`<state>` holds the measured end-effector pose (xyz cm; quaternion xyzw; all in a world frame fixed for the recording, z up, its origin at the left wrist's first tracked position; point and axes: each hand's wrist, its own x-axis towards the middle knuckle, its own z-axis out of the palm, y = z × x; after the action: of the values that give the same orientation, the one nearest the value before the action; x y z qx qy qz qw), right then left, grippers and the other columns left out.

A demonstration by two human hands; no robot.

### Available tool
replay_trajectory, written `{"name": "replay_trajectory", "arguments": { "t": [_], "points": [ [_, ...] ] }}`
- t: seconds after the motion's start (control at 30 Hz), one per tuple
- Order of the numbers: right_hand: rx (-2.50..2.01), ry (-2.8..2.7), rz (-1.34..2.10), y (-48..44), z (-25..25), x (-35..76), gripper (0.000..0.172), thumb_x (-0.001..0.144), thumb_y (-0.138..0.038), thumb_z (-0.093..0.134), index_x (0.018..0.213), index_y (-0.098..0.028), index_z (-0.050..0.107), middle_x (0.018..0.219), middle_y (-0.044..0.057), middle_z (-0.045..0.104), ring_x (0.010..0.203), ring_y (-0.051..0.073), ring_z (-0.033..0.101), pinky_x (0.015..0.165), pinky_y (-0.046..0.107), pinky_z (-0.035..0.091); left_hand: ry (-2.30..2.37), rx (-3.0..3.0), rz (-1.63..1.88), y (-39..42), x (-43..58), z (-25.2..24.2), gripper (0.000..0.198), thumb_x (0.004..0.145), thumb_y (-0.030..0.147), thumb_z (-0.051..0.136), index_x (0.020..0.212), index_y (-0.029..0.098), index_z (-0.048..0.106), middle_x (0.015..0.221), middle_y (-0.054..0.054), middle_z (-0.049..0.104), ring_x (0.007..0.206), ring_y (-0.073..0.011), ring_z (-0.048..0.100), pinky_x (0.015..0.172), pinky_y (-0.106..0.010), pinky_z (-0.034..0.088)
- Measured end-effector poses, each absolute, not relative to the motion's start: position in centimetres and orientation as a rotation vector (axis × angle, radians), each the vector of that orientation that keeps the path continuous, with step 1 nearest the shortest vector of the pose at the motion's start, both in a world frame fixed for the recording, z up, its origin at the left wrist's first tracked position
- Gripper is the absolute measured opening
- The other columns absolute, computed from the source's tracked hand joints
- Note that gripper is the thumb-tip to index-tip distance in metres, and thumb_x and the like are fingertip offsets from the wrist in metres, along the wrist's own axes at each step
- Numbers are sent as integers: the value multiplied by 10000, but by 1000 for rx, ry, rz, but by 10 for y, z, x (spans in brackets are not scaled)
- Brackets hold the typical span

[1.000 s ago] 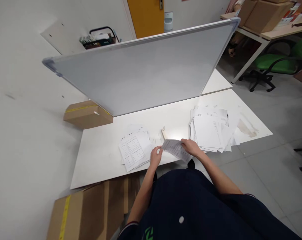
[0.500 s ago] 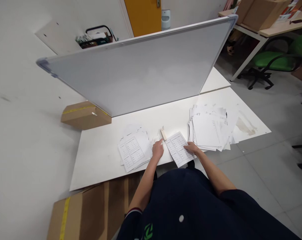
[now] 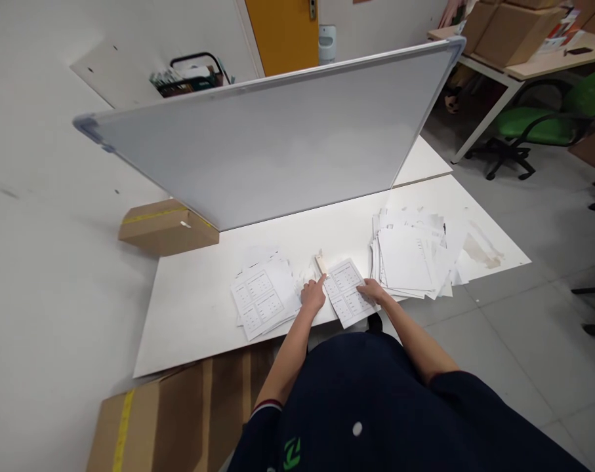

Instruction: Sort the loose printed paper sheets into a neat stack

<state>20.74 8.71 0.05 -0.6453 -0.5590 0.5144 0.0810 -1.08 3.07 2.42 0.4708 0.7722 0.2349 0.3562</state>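
Note:
A printed sheet [image 3: 347, 286] with small grids lies flat on the white board [image 3: 199, 308] on the floor in front of me. My right hand [image 3: 370, 290] rests flat on its right side, fingers spread. My left hand [image 3: 313, 294] is loosely curled beside the sheet's left edge, its forefinger stretched onto the paper. A small stack of printed sheets [image 3: 264, 298] lies to the left of my left hand. A thick untidy pile of papers [image 3: 411, 254] sits to the right. A small pale block [image 3: 321, 262] lies just beyond the sheet.
A large whiteboard [image 3: 277, 137] leans up behind the papers. A flat cardboard box [image 3: 166, 226] lies at the left, folded cardboard [image 3: 179, 413] near my left side. A green chair [image 3: 548, 124] and a table with boxes [image 3: 518, 33] stand at the far right.
One second ago both hands held the printed sheet up off the board. It now lies flat, with my right hand resting on it and my left forefinger at its left edge.

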Motion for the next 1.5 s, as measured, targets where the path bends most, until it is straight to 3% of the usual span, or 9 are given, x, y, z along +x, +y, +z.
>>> {"name": "replay_trajectory", "arguments": {
  "t": [0.13, 0.3, 0.5, 0.67, 0.9, 1.0, 1.1, 1.33, 1.5],
  "points": [
    [-2011, -1691, 1396, 91, 16, 215, 171, 662, -232, 507, 752, -127, 607, 729, 79, 646, 682, 185, 595, 571, 243, 437, 1940, 1169, 730, 23, -8, 36, 511, 711, 226, 551, 1216, 254, 479, 1029, -121, 560, 1035, -267, 484, 925, -424, 295],
    [-1983, -1527, 1074, 84, 41, 208, 320, 751, -352, 406, 919, -143, 581, 817, 90, 647, 829, 226, 587, 665, 277, 455, 1699, 563, 900, 7, 1, 58, 773, 687, 432, 615, 1326, 134, 297, 1094, -168, 576, 939, -220, 570, 826, -358, 411],
    [-1504, -1468, 1634, 51, 64, 156, 329, 786, -393, 427, 993, -177, 564, 890, 58, 659, 800, 200, 607, 645, 287, 486, 1439, 452, 1153, -18, -19, 73, 499, 604, 409, 688, 969, 78, 611, 871, -126, 669, 807, -218, 623, 782, -371, 466],
    [-1637, -1655, 1474, 59, 70, 169, 274, 774, -374, 490, 939, -187, 602, 891, 69, 640, 781, 189, 591, 691, 310, 456, 1901, 446, 1257, -48, -100, 67, 381, 594, 387, 675, 843, 100, 643, 788, -76, 673, 780, -204, 621, 769, -367, 485],
    [-2181, -1751, 421, 94, 48, 241, 457, 792, -324, 442, 1196, -110, 422, 1259, 190, 399, 1161, 303, 326, 920, 438, 268, 2378, 460, 931, -75, -195, 57, 559, 632, 391, 603, 1093, 80, 546, 978, -143, 629, 927, -282, 582, 817, -423, 452],
    [-2323, -1733, 345, 103, 35, 250, 601, 760, -389, 492, 1258, -92, 334, 1334, 211, 302, 1225, 320, 233, 952, 448, 214, 2649, 523, 582, -75, -190, 62, 785, 647, 445, 581, 1302, 88, 337, 1189, -214, 502, 1115, -381, 442, 890, -528, 356],
    [-2409, -1713, 431, 108, 27, 251, 650, 741, -414, 510, 1269, -90, 315, 1348, 203, 288, 1244, 322, 203, 963, 451, 196, 2752, 608, 527, -75, -168, 64, 778, 707, 465, 506, 1348, 108, 247, 1267, -220, 423, 1172, -391, 369, 909, -539, 326],
    [-2343, -1840, 478, 104, 34, 259, 386, 809, -362, 427, 1060, -98, 553, 1247, 180, 434, 1172, 275, 336, 908, 378, 308, 2659, 820, 734, -78, -123, 59, 654, 760, 384, 470, 1332, 129, 280, 1241, -163, 460, 1167, -285, 402, 966, -428, 318],
    [-2360, -1889, 609, 107, 45, 267, 287, 807, -180, 394, 907, -80, 643, 893, 175, 620, 880, 231, 549, 715, 296, 387, 2553, 919, 874, -72, -105, 65, 621, 771, 361, 468, 1326, 146, 293, 1219, -139, 480, 1153, -248, 421, 954, -383, 336]
  ]
}}
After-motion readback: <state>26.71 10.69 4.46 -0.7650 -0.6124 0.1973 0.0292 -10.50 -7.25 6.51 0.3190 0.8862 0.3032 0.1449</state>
